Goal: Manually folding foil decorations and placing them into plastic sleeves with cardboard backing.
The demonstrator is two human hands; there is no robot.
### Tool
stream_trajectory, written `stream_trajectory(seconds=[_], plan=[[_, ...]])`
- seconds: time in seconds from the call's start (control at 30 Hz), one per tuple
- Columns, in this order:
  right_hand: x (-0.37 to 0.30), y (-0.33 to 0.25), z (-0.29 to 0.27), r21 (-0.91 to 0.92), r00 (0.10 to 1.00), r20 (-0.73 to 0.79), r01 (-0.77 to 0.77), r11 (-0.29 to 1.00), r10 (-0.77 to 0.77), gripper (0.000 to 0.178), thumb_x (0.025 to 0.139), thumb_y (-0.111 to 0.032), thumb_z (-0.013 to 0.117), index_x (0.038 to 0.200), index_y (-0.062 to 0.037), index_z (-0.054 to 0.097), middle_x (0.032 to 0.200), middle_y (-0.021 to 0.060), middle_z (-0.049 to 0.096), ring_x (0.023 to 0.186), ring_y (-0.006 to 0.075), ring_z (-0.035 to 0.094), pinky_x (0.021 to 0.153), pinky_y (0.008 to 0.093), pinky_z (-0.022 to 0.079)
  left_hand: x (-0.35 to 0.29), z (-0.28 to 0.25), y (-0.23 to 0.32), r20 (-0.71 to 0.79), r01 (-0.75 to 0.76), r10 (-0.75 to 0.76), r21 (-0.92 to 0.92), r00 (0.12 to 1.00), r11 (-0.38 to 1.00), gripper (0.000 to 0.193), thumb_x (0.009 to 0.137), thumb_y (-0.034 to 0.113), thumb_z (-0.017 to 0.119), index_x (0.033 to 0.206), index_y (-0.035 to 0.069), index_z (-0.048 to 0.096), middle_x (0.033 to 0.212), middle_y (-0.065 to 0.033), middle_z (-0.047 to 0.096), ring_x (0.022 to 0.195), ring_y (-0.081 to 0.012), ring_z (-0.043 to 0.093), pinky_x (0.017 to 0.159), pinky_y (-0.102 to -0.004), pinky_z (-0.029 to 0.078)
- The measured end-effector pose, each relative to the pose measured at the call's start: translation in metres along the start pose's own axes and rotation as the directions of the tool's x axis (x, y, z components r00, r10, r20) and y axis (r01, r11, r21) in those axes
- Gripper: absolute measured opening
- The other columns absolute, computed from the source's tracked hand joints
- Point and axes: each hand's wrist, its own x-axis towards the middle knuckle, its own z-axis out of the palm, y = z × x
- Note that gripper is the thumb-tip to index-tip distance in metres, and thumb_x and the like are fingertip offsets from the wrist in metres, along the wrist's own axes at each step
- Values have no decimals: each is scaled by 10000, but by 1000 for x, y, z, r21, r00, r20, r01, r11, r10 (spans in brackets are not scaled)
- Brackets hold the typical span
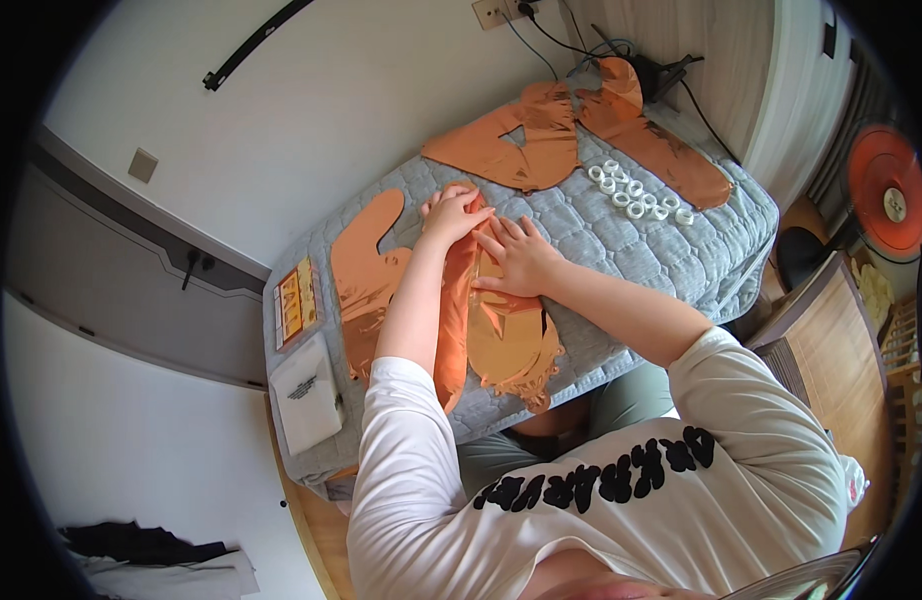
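Note:
A flat, shiny orange foil balloon lies in front of me on a grey quilted table cover. My left hand presses down on its upper end with the fingers spread. Close beside it, my right hand lies flat on the same foil shape, fingers apart. Neither hand grips anything. Another flat orange foil shape lies just to the left of my left arm.
More flat orange foil shapes lie at the far end. Several small white tape rings sit beside them. A printed card and a white packet rest at the left edge. Black cables and an orange fan stand beyond.

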Motion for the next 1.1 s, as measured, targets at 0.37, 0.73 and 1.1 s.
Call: stream_trajectory(seconds=[0.37,0.73,1.1], plan=[[0,0,-7,-3,998,69,-12,1000,12,976,933,-807,302,1625,-123,217,1647,237,252,1549,367,191,1246,556,89,18,1,4,81,110,-114,59,990,992,536,933,597,585,1387,315,631,1424,-12,541,1358,-259,434,1122,-474,272],[-7,4,-3,12,995,92,-30,999,28,994,918,-826,306,1622,-128,238,1645,236,260,1548,363,195,1242,555,95,37,21,0,174,180,-187,54,967,982,545,929,596,584,1409,338,612,1620,-44,368,1503,-303,257,1194,-544,212],[3,13,7,-109,1000,24,22,994,-19,911,938,-687,454,1614,-117,236,1629,237,297,1522,378,256,1214,575,168,-111,-70,83,-263,-511,458,-186,849,839,82,896,181,695,958,151,739,951,15,685,984,-221,642,908,-380,446]])
